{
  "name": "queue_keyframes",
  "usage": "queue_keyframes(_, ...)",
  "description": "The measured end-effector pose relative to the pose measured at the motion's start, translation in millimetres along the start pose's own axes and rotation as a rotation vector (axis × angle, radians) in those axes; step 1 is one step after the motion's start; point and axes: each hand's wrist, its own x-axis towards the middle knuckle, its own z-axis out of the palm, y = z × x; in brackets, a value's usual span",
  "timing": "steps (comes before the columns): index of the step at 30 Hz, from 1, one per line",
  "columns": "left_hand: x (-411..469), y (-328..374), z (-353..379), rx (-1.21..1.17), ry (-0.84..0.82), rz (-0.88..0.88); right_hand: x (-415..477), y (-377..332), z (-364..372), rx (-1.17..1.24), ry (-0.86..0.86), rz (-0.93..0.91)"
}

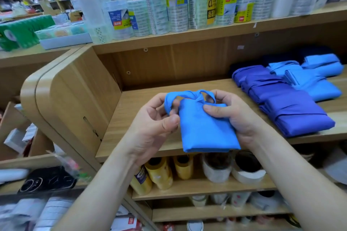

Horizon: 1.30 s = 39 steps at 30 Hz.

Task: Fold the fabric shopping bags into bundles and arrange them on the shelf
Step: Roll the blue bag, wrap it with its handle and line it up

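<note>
Wooden shelf point(135, 107): middle board, bare at left and centre. Upper board carries a row of wrapped tape rolls point(169, 15); lower board holds yellow rolls point(161, 172) and white rolls point(246, 170). At the right of the middle board, dark blue bundles point(293, 112) lie overlapping in a row running toward the front edge. Light blue bundles point(319, 82) lie just behind, touching them. Light blue bag point(204, 129): folded to a flat rectangle, held above the shelf's front edge, handles point(189, 94) looped at its top. Left hand point(157, 124): fingers curled round the left handle loop, thumb pressed on the bundle's left edge. Right hand point(232, 116): grips the bundle's right side, thumb on its face, fingertips at the right loop.
</note>
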Motion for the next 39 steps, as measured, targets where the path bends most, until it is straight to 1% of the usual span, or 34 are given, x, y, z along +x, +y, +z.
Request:
queue_keyframes(1,0,1,1,0.067,0.02,-0.001,0,1,1,-0.022,0.024,-0.001)
queue_keyframes(2,1,2,3,0.191,0.039,0.003,0,2,1,-0.034,0.052,-0.009)
queue_keyframes(4,-1,6,9,0.536,0.05,0.01,-1,3,1,-0.048,0.115,-0.032)
queue_keyframes(5,-2,7,12,0.657,0.036,0.006,-2,2,3,-0.047,0.151,-0.052)
queue_keyframes(7,-8,8,13,0.766,-0.024,0.007,-3,1,4,-0.038,0.208,-0.097)
queue_keyframes(9,-13,4,13,0.82,-0.064,0.039,-3,2,5,-0.033,0.269,-0.123)
queue_keyframes(10,-14,1,13,0.814,-0.054,0.056,-3,4,6,-0.029,0.291,-0.13)
queue_keyframes(12,-15,-5,11,0.703,0.002,0.073,-2,9,9,-0.007,0.316,-0.132)
queue_keyframes(14,-14,-9,8,0.608,0.036,0.084,-4,12,12,0.075,0.283,-0.131)
queue_keyframes(16,-12,-6,3,0.588,0.053,0.109,-10,12,11,0.168,0.144,-0.096)
queue_keyframes(18,-9,-2,-1,0.563,0.074,0.13,-17,10,11,0.16,-0.034,-0.006)
queue_keyframes(19,-8,0,-2,0.547,0.088,0.139,-19,10,12,0.142,-0.082,0.02)
queue_keyframes(20,-6,0,-3,0.545,0.107,0.146,-18,12,13,0.133,-0.074,0.004)
queue_keyframes(22,-1,-4,1,0.583,0.186,0.173,-12,17,19,0.174,0.071,-0.115)
queue_keyframes(24,3,-11,12,0.549,0.314,0.219,-6,20,28,0.248,0.233,-0.232)
queue_keyframes(28,11,-26,40,0.217,0.626,0.236,3,24,40,0.307,0.434,-0.345)
queue_keyframes(31,13,-36,54,0.092,0.75,0.218,10,25,46,0.245,0.566,-0.461)
queue_keyframes(33,11,-41,59,0.156,0.77,0.21,13,26,47,0.088,0.655,-0.572)
queue_keyframes(35,7,-44,62,0.313,0.734,0.21,14,29,47,-0.097,0.714,-0.658)
queue_keyframes(37,2,-44,63,0.457,0.668,0.196,15,33,45,-0.213,0.739,-0.692)
queue_keyframes(39,-4,-40,61,0.622,0.608,0.207,17,36,40,-0.251,0.743,-0.686)
